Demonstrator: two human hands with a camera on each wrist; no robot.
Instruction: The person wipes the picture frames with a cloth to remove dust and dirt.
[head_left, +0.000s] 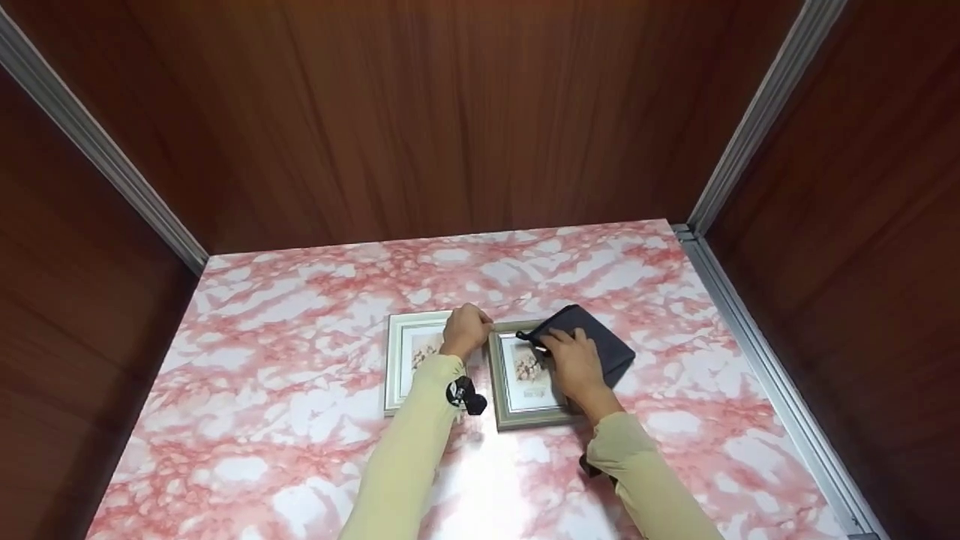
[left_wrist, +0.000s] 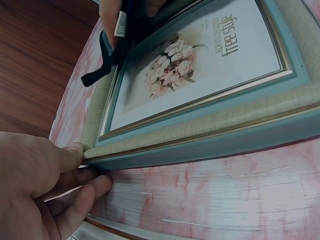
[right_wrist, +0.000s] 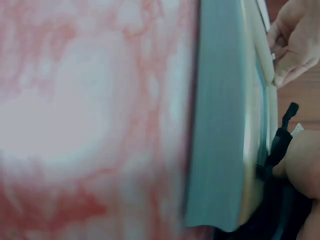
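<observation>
And here the left hand has a narrow pinch on the upper-left corner of a rectangular picture frame with a beige-green border and a flower print, thumb on top, fingers at the side. The frame lies on the red-and-white marbled tabletop. Over on the other side, the right hand pinches the edge of a dark grey, soft-looking pouch, which lies skewed across the frame's upper-right part. Whether any of the frame sits inside the pouch, I can't tell!

Here's the danger: that slack pouch could fold or snag on the frame's far corner if it's pulled at this angle. A black strap hangs over the frame's top edge, and it could well get trapped. A weak corner pinch might let the frame swivel, perhaps knocking the white-bordered rectangular picture frame just beside it, partly hidden under the left forearm.
</observation>
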